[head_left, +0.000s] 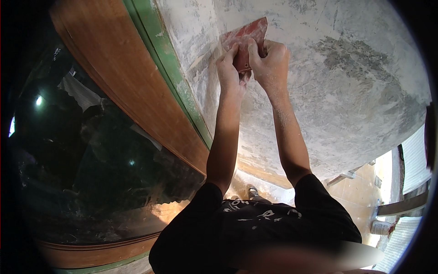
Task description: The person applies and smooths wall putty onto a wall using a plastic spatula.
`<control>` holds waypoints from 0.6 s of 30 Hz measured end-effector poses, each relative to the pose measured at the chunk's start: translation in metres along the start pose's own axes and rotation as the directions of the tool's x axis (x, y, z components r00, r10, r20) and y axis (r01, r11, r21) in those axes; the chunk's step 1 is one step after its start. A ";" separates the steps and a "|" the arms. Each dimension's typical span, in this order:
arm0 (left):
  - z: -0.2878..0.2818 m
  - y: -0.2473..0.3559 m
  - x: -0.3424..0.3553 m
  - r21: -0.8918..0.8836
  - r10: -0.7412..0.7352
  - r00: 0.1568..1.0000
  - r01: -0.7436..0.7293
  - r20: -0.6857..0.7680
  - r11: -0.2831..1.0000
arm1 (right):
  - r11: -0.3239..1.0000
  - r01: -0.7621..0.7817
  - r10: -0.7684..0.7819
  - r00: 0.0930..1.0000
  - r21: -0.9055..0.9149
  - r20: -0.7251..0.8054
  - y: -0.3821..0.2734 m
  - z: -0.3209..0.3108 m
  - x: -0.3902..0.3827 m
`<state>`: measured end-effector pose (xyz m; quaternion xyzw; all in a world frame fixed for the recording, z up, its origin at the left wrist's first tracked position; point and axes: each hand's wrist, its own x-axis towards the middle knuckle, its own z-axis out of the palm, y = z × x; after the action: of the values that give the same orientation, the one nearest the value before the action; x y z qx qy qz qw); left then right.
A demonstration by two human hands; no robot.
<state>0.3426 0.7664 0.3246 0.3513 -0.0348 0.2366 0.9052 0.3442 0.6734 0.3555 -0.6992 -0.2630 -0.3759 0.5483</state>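
Observation:
Both hands grip a dusty, dark-red sheet of sandpaper [248, 34], held up in front of the plastered wall at the top of the view. My left hand [230, 68] pinches its lower left part, thumb on the near face. At its right side, my right hand [270, 61] is closed with the thumb pressed on the face and the fingers curled behind. The sheet is bent, its upper right corner sticking out. Whether its back touches the wall [328, 105] is hidden. Pale dust coats both hands and the right forearm.
Left of the wall runs a wooden frame [123, 59] with a green strip [166, 68], around dark glass [105, 150]. Grey patches mark the plaster. Below, a shoe [253, 192] stands on the floor. A pale container [381, 227] sits at the lower right.

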 end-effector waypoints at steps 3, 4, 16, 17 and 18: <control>0.001 -0.003 -0.010 0.046 -0.018 1.000 0.018 0.006 0.999 | 0.998 -0.058 0.058 0.998 0.019 0.013 -0.003 -0.007 -0.003; -0.001 -0.001 -0.009 0.047 -0.010 1.000 0.010 0.008 0.999 | 0.993 -0.119 0.118 0.992 0.028 0.035 -0.006 -0.009 -0.005; 0.001 0.004 -0.006 0.183 0.066 0.996 -0.054 -0.056 0.982 | 0.977 -0.167 0.161 0.985 0.132 0.057 0.003 -0.007 -0.004; -0.003 0.007 -0.007 0.196 0.066 0.998 -0.069 0.022 0.978 | 0.966 -0.215 0.198 0.973 0.144 0.122 0.001 -0.009 -0.005; -0.005 0.009 -0.006 0.206 0.069 0.992 -0.089 0.103 0.974 | 0.954 -0.256 0.227 0.956 0.155 0.185 0.000 -0.012 -0.003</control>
<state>0.3327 0.7727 0.3252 0.4544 -0.0665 0.2577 0.8501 0.3399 0.6620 0.3542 -0.7034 -0.2521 -0.2219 0.6265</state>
